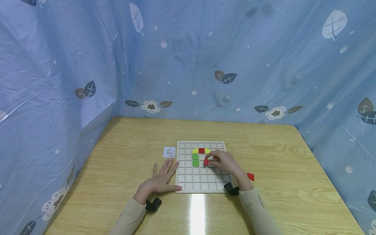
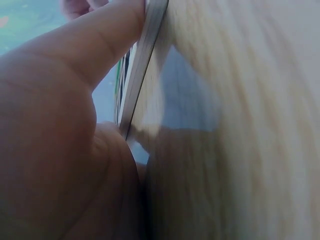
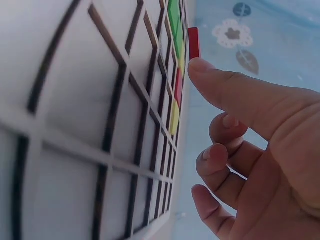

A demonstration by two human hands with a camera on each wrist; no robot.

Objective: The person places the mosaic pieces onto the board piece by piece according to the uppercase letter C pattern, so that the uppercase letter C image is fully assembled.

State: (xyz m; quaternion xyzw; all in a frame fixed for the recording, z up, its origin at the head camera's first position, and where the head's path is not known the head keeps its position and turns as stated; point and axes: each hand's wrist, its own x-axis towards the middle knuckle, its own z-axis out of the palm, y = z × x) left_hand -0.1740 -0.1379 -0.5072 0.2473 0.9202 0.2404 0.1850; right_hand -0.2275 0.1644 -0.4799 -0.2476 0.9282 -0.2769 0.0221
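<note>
My right hand pinches a small red tile between thumb and fingertips, over the middle of a white grid board. In the right wrist view the red tile stands on edge at the thumb tip, beside the board's face. Set in the board's cells are a red square with a yellow rounded tile on its left and another on its right, and two green squares in a column below the left one. My left hand lies with fingers spread along the board's left edge, thumb at its lower left corner.
A small printed card with a coloured grid pattern lies left of the board. Another red tile, with one curved side, lies on the wooden table beside the right wrist. A blue patterned curtain hangs behind and at both sides.
</note>
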